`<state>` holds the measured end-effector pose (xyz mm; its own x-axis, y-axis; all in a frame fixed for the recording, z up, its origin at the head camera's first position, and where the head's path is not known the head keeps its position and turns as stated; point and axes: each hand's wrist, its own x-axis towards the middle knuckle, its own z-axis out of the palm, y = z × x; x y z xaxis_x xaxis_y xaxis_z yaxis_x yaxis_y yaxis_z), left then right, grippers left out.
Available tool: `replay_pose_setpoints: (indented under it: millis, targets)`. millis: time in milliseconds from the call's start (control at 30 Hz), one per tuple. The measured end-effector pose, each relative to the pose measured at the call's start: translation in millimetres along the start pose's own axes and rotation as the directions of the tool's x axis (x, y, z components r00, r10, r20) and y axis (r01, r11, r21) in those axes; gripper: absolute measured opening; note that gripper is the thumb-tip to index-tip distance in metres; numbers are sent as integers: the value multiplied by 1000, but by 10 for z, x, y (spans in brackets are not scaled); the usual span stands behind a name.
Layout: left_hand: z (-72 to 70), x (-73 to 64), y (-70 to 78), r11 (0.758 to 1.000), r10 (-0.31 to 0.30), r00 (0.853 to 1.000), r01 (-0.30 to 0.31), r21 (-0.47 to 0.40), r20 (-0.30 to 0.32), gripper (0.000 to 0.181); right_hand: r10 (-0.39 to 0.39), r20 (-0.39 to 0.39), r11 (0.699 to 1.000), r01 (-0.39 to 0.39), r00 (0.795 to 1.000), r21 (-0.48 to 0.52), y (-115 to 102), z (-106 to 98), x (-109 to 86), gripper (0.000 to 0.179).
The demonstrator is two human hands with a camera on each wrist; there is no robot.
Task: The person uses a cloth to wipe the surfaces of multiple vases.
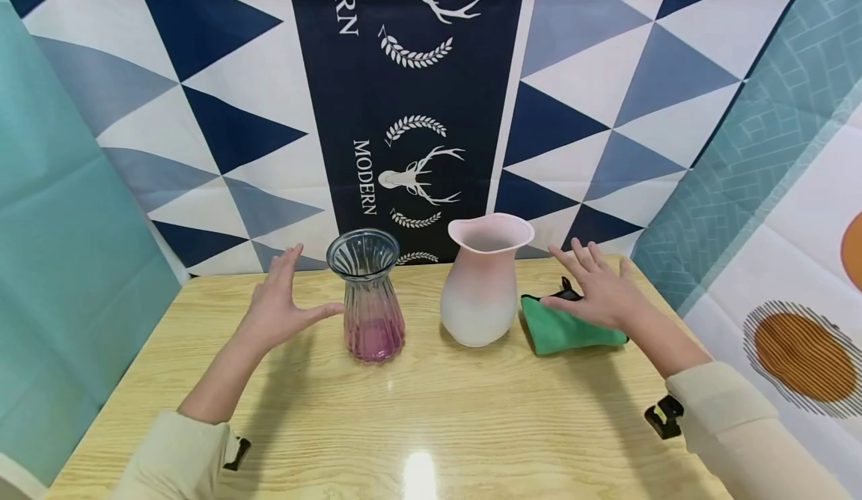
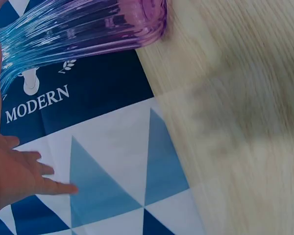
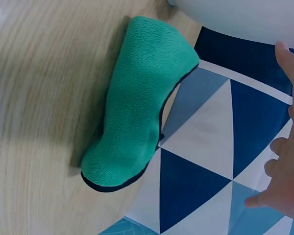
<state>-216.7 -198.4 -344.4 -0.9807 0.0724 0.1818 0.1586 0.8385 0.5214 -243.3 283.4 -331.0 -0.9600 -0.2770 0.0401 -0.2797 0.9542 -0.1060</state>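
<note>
A ribbed glass vase (image 1: 374, 313), blue-grey at the top and pink-purple below, stands upright on the table. My left hand (image 1: 281, 307) is just left of it, fingers spread, thumb tip right at the vase's neck. In the left wrist view the glass vase (image 2: 88, 34) shows above the spread left hand (image 2: 14, 169). A frosted pink-and-white vase (image 1: 480, 290) with a wavy rim stands upright to its right. Over a folded green cloth (image 1: 569, 329) with dark edging hovers my right hand (image 1: 595, 290), fingers spread, holding nothing. The right wrist view shows the cloth (image 3: 137, 103) lying on the table.
The light wood-grain table (image 1: 377, 425) reaches back to a patterned curtain (image 1: 417, 111) with triangles and deer heads. Teal fabric (image 1: 60, 260) hangs on the left, and a printed sheet (image 1: 774, 290) on the right. Both sleeves carry small black wrist mounts.
</note>
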Motion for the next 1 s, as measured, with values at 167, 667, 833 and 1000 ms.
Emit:
replay_pose_setpoints:
  millis: [167,667,833,1000]
  targets:
    - [62,31,-19,991,11,1000,-10,-133,7,109,-28,32,999,27,999,34,8,90,0,92]
    - [307,36,-1,919,50,998,-60,-390,-34,88,-110,113,993,104,987,64,38,461,-44,91]
    - [369,36,8,898,66,997,-79,-432,-46,83,-95,123,994,89,988,56,43,544,-50,93]
    - [421,29,11,881,62,997,-77,-467,-48,79,-100,131,995,96,986,40,66,618,-49,95]
